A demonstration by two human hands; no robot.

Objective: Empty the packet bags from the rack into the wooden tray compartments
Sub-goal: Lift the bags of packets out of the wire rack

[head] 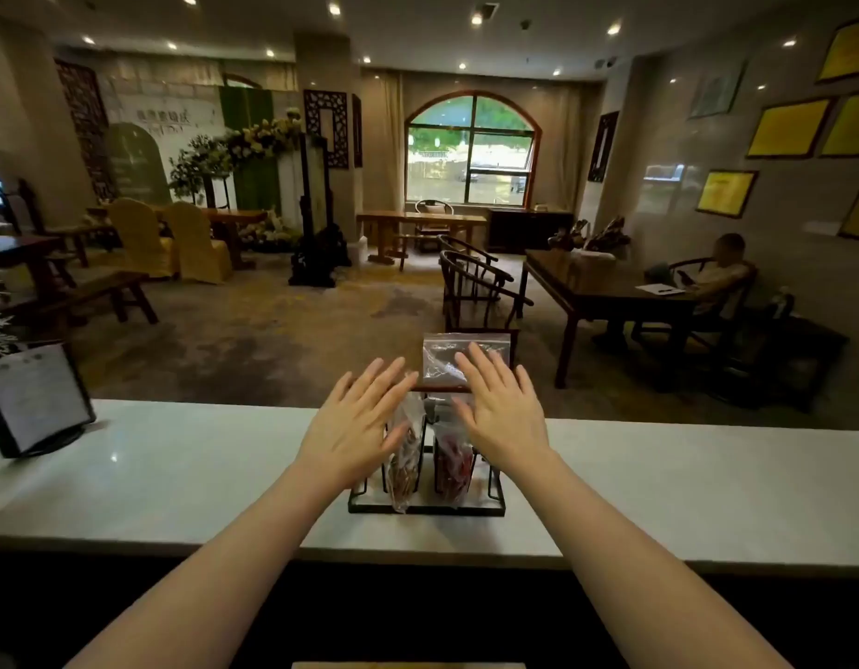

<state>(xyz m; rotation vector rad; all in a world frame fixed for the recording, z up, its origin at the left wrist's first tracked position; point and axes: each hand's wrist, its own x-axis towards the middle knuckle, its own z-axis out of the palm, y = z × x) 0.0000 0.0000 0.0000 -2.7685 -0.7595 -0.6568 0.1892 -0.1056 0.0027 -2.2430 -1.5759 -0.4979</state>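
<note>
On the pale stone counter (186, 475) a black wire rack (425, 504) holds clear packet bags (450, 456), with the left hand (355, 422) and right hand (502, 412) hovering over it, fingers straight and spread, gripping nothing. A sign holder (34, 398) stands at the counter's left end. Beyond lie a carpeted lounge with dark wooden chairs (471, 287), a table (606, 292) and an arched window (471, 147).

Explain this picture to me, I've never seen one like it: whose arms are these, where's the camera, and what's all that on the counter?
There is no machine here. One wide-angle camera is worn on a person's head, so the arms are theirs. The left hand and right hand hover open, holding nothing, over a black wire rack on the white counter. The rack holds clear packet bags: one with brownish contents, one with red contents, one standing taller behind. A framed sign stands at the left.
</note>
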